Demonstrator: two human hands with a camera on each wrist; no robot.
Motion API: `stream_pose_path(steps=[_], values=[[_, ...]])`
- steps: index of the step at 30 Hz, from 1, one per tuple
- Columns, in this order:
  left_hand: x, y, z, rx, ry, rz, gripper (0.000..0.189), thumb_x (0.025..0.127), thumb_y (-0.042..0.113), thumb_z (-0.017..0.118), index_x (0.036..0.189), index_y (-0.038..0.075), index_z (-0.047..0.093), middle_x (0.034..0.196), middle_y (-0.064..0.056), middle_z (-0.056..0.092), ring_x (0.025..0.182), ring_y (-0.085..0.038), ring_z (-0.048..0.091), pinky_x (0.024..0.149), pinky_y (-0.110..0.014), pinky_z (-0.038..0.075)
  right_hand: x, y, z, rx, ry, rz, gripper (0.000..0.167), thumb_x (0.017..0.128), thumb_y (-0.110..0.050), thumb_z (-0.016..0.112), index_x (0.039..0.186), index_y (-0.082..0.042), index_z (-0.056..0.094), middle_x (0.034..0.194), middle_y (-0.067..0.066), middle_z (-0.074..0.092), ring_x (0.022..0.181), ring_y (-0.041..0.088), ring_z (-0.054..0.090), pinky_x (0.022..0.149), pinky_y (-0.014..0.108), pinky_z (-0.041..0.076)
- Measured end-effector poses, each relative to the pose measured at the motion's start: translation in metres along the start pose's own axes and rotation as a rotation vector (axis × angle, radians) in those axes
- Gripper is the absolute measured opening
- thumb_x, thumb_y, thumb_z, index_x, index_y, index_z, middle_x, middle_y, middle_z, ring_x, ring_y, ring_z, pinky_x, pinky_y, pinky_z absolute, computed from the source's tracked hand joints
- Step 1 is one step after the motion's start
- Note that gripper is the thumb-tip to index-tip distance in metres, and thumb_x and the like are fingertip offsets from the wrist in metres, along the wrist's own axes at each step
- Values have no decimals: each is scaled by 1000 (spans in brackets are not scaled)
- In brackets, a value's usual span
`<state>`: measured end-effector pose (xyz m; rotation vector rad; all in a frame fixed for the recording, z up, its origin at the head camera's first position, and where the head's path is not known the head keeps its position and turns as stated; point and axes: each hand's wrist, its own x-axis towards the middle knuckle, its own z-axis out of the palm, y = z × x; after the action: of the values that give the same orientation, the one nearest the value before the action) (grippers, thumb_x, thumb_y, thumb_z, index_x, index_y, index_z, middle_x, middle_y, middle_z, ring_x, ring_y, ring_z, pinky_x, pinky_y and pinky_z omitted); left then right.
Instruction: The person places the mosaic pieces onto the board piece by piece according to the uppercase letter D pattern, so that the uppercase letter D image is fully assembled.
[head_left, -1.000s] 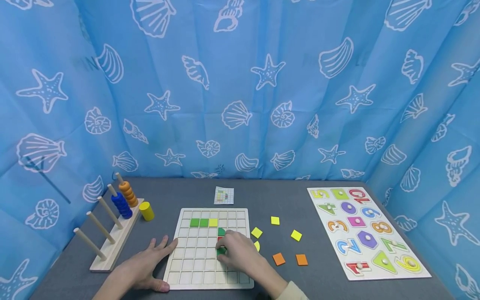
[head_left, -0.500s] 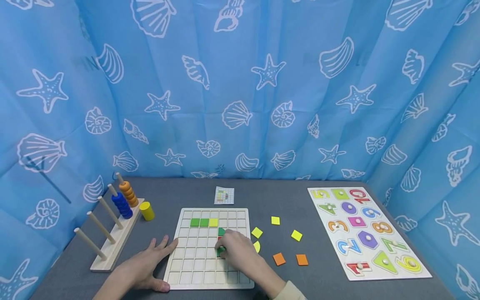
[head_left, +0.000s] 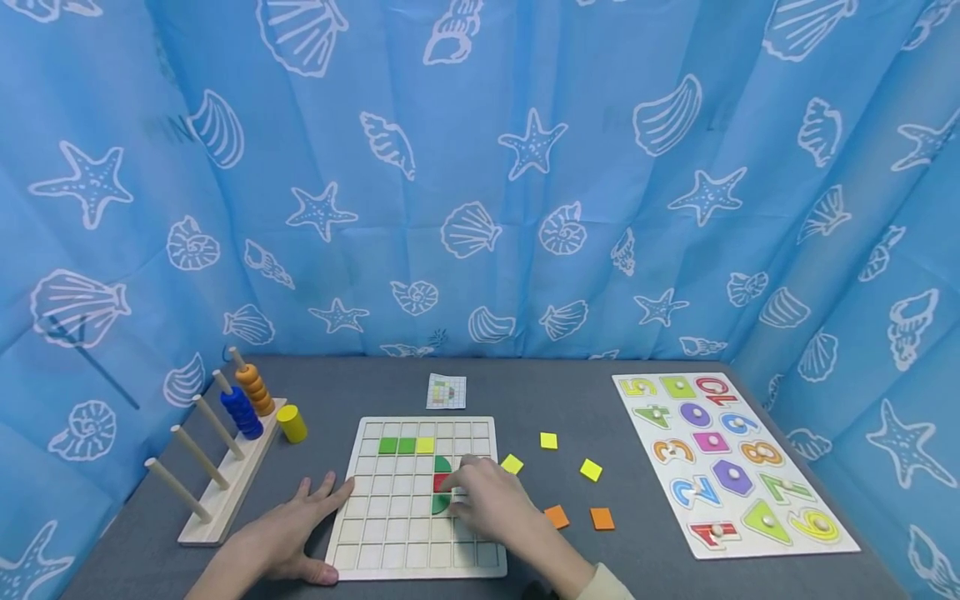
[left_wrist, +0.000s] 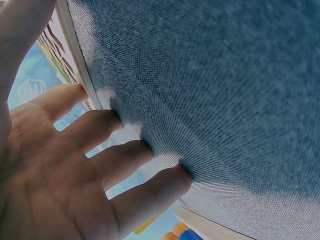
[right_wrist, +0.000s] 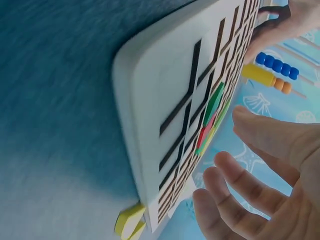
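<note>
A pale wooden grid board (head_left: 416, 575) lies on the table, and my left hand (head_left: 292, 529) rests at its left edge with fingers spread. Over the board's right half hovers my right hand (head_left: 495, 504); in the right wrist view its fingers (right_wrist: 235, 212) are loosely bent and hold nothing. Close by its fingertips, a rounded green piece (head_left: 439, 505) sits in the grid below a red square (head_left: 440, 482), with another rounded green piece (head_left: 442, 462) above the red one. Two green squares (head_left: 397, 446) and a yellow square (head_left: 425, 446) form a row near the top.
Right of the board lie yellow squares (head_left: 549, 441) and orange squares (head_left: 602, 519). A small pattern card (head_left: 446, 392) lies behind it. At left stand a peg rack (head_left: 236, 492) with blue and orange beads and a yellow cylinder (head_left: 292, 423). A number puzzle (head_left: 738, 467) lies far right.
My right hand has let go of the lower green piece and drawn back slightly to the right, uncovering the red square. It now covers the yellow rounded piece. My left hand stays put.
</note>
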<state>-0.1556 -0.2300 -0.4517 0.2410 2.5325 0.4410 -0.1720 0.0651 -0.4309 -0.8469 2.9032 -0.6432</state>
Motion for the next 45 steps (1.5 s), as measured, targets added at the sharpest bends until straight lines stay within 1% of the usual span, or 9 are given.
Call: stream_pose_path(steps=[9, 13, 17, 21, 24, 31, 35, 39, 45], values=[[1, 0, 0, 0, -3, -6, 116, 64, 50, 91, 161, 18, 33, 165, -30, 27, 147, -66, 17, 104, -83, 30, -15, 22, -11, -11, -26, 67, 19, 81, -11, 84, 100, -14, 82, 93, 2, 70, 75, 8, 55, 55, 24, 44], [1, -1, 1, 7, -1, -1, 116, 64, 49, 91, 160, 17, 34, 165, -30, 27, 146, -67, 18, 104, -83, 30, -22, 35, -14, -9, -28, 80, 21, 81, -10, 84, 102, -12, 81, 97, 3, 73, 78, 10, 58, 58, 26, 46], [2, -2, 1, 11, -3, 0, 116, 64, 50, 91, 160, 17, 35, 165, -31, 26, 146, -68, 18, 104, -83, 29, -29, 46, -15, -19, -17, 99, 18, 80, -10, 85, 97, -14, 81, 92, 1, 70, 75, 10, 54, 57, 27, 43], [3, -2, 0, -1, -11, -10, 116, 64, 50, 91, 160, 17, 34, 165, -31, 26, 147, -67, 17, 104, -83, 29, -32, 52, -15, -37, 1, 107, 22, 78, -8, 86, 98, -14, 81, 90, 0, 69, 72, 8, 49, 57, 27, 42], [3, -2, -1, -10, -15, -19, 117, 64, 50, 91, 160, 17, 34, 166, -30, 25, 147, -66, 16, 105, -83, 29, -33, 55, -15, -42, 13, 97, 27, 77, -5, 86, 101, -13, 82, 95, 1, 72, 75, 9, 56, 60, 30, 47], [2, -1, 0, -14, -9, -11, 115, 65, 48, 92, 160, 18, 34, 165, -30, 25, 147, -67, 16, 105, -82, 28, -33, 56, -12, -52, 28, 82, 28, 76, 0, 85, 101, -11, 82, 102, 2, 76, 92, 23, 69, 73, 42, 58], [1, 0, 0, -10, -3, -7, 115, 64, 47, 92, 160, 17, 35, 165, -31, 26, 147, -67, 17, 105, -82, 28, -33, 58, -11, -55, 36, 74, 28, 75, -2, 86, 100, -11, 82, 98, 2, 74, 86, 19, 66, 66, 36, 55], [1, -1, 0, -12, 2, 2, 115, 64, 47, 92, 160, 17, 35, 165, -31, 26, 147, -67, 17, 105, -83, 28, -33, 59, -10, -58, 30, 66, 27, 74, -4, 86, 99, -12, 83, 92, 0, 70, 77, 11, 59, 58, 28, 47], [1, -1, 0, -7, 2, -5, 116, 64, 48, 92, 160, 17, 34, 165, -30, 26, 147, -67, 17, 105, -82, 29, -32, 59, -9, -46, 14, 68, 23, 76, -10, 88, 98, -13, 83, 84, -3, 65, 68, 5, 45, 54, 23, 38]])
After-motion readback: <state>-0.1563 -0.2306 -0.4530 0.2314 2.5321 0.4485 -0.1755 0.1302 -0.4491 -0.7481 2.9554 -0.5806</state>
